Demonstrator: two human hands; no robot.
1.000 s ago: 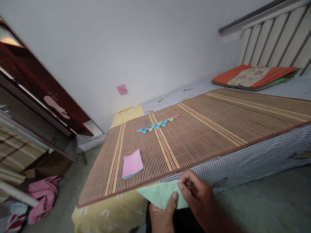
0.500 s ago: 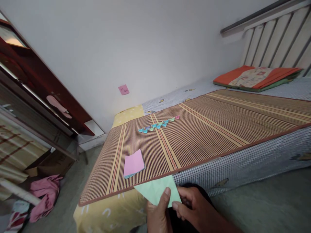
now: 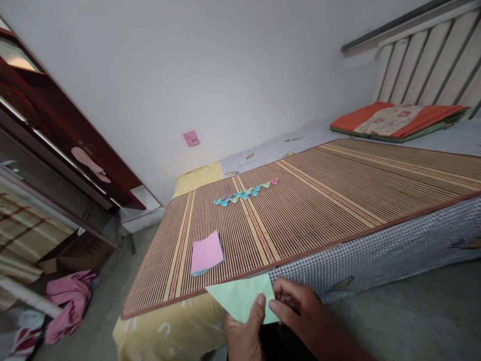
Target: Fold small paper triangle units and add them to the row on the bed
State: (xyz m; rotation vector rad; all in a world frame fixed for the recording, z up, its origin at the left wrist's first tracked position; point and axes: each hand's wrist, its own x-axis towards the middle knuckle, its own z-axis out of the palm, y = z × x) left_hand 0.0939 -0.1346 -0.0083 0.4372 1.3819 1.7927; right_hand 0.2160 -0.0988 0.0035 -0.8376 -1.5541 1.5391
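Right hand (image 3: 298, 306): sits slightly higher along the right edge of the green paper than in the previous frame, where its thumb was nearer the lower right corner.
Green paper (image 3: 235, 296): held in front of the bed's near edge, above the lap; long point to the left, faint creases on its face.
Left hand (image 3: 244, 336): fingers clamped on the green paper, thumb flat on the face, the rest below; this grip probably keeps the sheet steady and leaves the right edge accessible.
Right-hand fingers: thumb and forefinger close to each other at the right edge; whether they pinch it cannot be told.
Pink paper stack (image 3: 206, 255): on the mat (image 3: 319, 195), near the front edge, presumably for easy reach; bluish sheets show beneath.
Folded paper pieces (image 3: 245, 196): laid in a slanting row farther back on the mat, probably to stay clear of the hands.
Changes: paper tilt differs only slightly; left thumb keeps its place on the sheet; stack and row are unchanged.
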